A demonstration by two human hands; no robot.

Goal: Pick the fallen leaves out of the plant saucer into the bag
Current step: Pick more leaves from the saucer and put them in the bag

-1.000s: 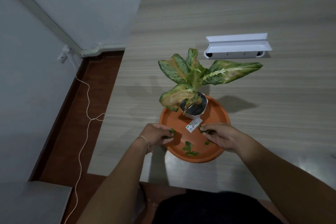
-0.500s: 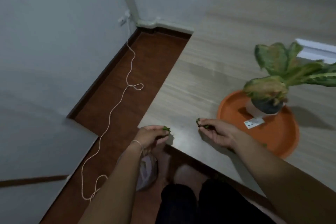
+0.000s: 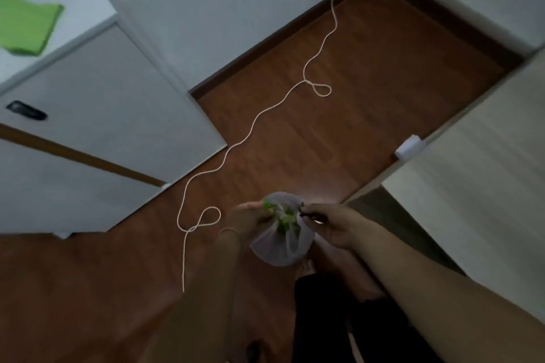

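A thin whitish plastic bag [image 3: 280,247] hangs over the wooden floor, with green leaf pieces [image 3: 283,219] showing inside its open mouth. My left hand [image 3: 247,215] grips the bag's left rim, and a green scrap sits at its fingertips. My right hand [image 3: 334,225] is at the right rim, pinching a small dark leaf [image 3: 305,214] at the opening. The plant and its saucer are out of view.
The light wooden table [image 3: 486,186] fills the right side, with a small white object [image 3: 408,148] at its edge. A white cord [image 3: 250,132] snakes over the brown floor. A white cabinet [image 3: 97,115] stands at left with a green cloth [image 3: 25,26] on top.
My view has swung down and left from the table to the floor. Both hands carried their leaf pieces off the table to the bag, which is now held open between them.
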